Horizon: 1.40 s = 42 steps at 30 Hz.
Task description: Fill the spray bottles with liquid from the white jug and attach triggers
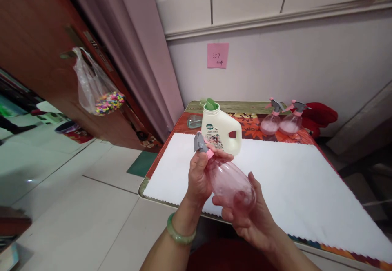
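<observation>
A clear pink spray bottle (228,181) with a grey trigger head lies tilted in both my hands above the table's near edge. My left hand (200,173) is closed around its neck and pink collar, just below the trigger. My right hand (248,218) cups the rounded base from underneath, fingers curled round it. Behind the bottle a cream detergent jug (222,132) with a green cap stands on the white cloth (290,173).
Two more pink spray bottles (271,122) (290,122) stand at the table's (251,107) far side. A small clear dish (194,121) sits left of the jug. A bag of coloured beads (104,95) hangs from a door handle at left. A pink note (217,55) is on the wall.
</observation>
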{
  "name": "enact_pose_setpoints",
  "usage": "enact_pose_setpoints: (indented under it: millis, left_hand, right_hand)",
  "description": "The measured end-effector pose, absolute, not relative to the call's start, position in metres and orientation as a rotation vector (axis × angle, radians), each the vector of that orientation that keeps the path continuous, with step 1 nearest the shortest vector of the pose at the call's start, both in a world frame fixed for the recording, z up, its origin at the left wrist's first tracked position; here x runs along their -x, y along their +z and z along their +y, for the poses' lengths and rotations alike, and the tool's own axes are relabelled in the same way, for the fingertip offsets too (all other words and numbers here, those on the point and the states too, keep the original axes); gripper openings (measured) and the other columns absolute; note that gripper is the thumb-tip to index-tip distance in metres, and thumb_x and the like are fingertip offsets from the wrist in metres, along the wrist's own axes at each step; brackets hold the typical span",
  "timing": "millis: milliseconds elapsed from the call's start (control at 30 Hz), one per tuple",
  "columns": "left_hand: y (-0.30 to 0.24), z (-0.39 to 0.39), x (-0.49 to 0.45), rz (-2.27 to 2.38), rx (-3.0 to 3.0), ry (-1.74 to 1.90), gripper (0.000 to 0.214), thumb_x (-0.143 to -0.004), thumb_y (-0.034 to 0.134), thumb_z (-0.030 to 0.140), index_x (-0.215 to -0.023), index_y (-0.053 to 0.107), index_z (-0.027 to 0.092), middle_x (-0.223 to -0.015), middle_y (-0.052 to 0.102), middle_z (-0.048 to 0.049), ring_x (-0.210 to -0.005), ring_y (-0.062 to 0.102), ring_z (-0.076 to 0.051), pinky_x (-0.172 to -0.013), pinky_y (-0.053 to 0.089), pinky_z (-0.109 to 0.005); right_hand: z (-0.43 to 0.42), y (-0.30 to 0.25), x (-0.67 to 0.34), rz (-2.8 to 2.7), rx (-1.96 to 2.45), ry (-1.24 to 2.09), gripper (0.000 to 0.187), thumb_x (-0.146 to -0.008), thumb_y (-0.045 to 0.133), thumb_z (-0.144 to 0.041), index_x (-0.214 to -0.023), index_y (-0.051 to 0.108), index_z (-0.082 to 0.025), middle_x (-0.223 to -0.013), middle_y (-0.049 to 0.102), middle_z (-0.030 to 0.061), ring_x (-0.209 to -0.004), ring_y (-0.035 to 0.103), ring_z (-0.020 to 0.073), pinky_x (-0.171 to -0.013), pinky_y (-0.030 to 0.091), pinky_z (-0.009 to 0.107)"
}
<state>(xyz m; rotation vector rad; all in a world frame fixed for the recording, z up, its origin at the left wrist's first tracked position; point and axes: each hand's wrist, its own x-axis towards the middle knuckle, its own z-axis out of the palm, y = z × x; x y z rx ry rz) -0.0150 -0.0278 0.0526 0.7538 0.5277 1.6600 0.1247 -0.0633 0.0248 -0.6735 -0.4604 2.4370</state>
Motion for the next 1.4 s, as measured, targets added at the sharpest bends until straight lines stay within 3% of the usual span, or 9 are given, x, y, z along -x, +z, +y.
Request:
enact_pose_setpoints:
  millis: [167, 267, 333, 533, 700, 833, 933, 1200, 1400]
  left_hand:
    - [0.050, -0.027, 0.015, 0.616, -0.751, 1.784, 0.025, -0.094, 0.062, 0.042, -0.096, 0.068, 0.018, -0.082, 0.071, -0.0030, -0.085, 0.073, -0.022, -0.091, 0.054, -0.040]
    - [0.048, -0.026, 0.023, 0.697, -0.778, 1.772, 0.027, -0.091, 0.065, 0.045, -0.096, 0.068, 0.019, -0.081, 0.071, -0.0030, -0.085, 0.072, -0.021, -0.093, 0.054, -0.040]
    - [0.043, -0.029, 0.028, 0.767, -0.791, 1.751, 0.032, -0.090, 0.066, 0.050, -0.097, 0.068, 0.018, -0.086, 0.072, -0.0052, -0.087, 0.072, -0.022, -0.094, 0.054, -0.043]
    - [0.008, -0.061, 0.027, 0.936, -0.775, 1.448, 0.071, -0.062, 0.091, 0.043, -0.123, 0.062, 0.022, -0.120, 0.071, -0.0130, -0.112, 0.067, -0.033, -0.097, 0.053, -0.047]
    - [-0.010, -0.065, 0.058, 1.200, -0.673, 1.417, 0.067, -0.072, 0.082, 0.042, -0.129, 0.055, 0.019, -0.121, 0.070, -0.0148, -0.114, 0.067, -0.034, -0.096, 0.055, -0.046]
    - [-0.015, -0.028, 0.132, 2.130, -1.333, 1.030, 0.064, -0.081, 0.069, 0.053, -0.132, 0.051, 0.020, -0.121, 0.067, -0.0131, -0.105, 0.069, -0.029, -0.088, 0.056, -0.044]
    - [-0.016, 0.008, 0.184, 2.370, -1.519, 0.839, 0.074, -0.069, 0.079, 0.038, -0.136, 0.053, 0.021, -0.139, 0.054, -0.0188, -0.128, 0.052, -0.041, -0.103, 0.043, -0.060]
    - [-0.010, 0.102, 0.214, 2.051, -2.186, 0.356, 0.074, -0.056, 0.085, 0.016, -0.126, 0.064, 0.029, -0.132, 0.065, -0.0091, -0.137, 0.041, -0.037, -0.119, 0.005, -0.065]
    - [-0.001, 0.161, 0.212, 1.850, -2.395, 0.194, 0.070, -0.062, 0.079, 0.009, -0.127, 0.061, 0.029, -0.132, 0.065, -0.0084, -0.132, 0.047, -0.031, -0.119, 0.011, -0.063]
  right_hand:
    - [-0.060, 0.015, -0.124, -0.675, 0.906, 2.024, 0.088, -0.075, 0.053, -0.088, -0.130, 0.055, -0.019, -0.107, 0.072, 0.0149, -0.069, 0.070, 0.0191, -0.048, 0.057, 0.026]
    - [-0.062, 0.001, -0.123, -1.095, 0.930, 1.544, 0.094, -0.062, 0.088, -0.058, -0.139, 0.046, -0.028, -0.132, 0.063, 0.0118, -0.103, 0.069, 0.0256, -0.080, 0.061, 0.035]
    - [-0.064, -0.008, -0.121, -1.254, 0.925, 1.455, 0.087, -0.064, 0.090, -0.046, -0.137, 0.046, -0.028, -0.138, 0.059, 0.0118, -0.114, 0.065, 0.0273, -0.090, 0.057, 0.036]
    - [-0.057, -0.028, -0.112, -1.306, 0.921, 1.438, 0.065, -0.082, 0.071, -0.055, -0.132, 0.044, -0.025, -0.127, 0.065, 0.0114, -0.106, 0.068, 0.0258, -0.086, 0.058, 0.036]
    - [-0.044, -0.047, -0.119, -1.602, 1.065, 1.329, 0.054, -0.093, 0.055, -0.056, -0.137, 0.053, -0.025, -0.141, 0.060, 0.0129, -0.117, 0.067, 0.0275, -0.087, 0.059, 0.037]
    - [-0.028, -0.067, -0.144, -1.625, 1.382, 1.131, 0.055, -0.088, 0.061, -0.059, -0.127, 0.062, -0.021, -0.120, 0.073, 0.0137, -0.093, 0.074, 0.0257, -0.075, 0.061, 0.036]
    - [-0.017, -0.083, -0.166, -1.585, 1.500, 1.023, 0.053, -0.085, 0.063, -0.062, -0.117, 0.067, -0.020, -0.100, 0.078, 0.0102, -0.079, 0.074, 0.0239, -0.068, 0.059, 0.033]
    - [-0.021, -0.100, -0.166, -1.570, 1.534, 0.846, 0.049, -0.087, 0.062, -0.062, -0.113, 0.068, -0.021, -0.074, 0.071, 0.0019, -0.063, 0.068, 0.0179, -0.059, 0.054, 0.026]
    - [-0.018, -0.105, -0.156, -1.549, 1.519, 0.735, 0.050, -0.088, 0.058, -0.066, -0.106, 0.070, -0.021, -0.069, 0.066, 0.0008, -0.057, 0.063, 0.0162, -0.052, 0.051, 0.025]
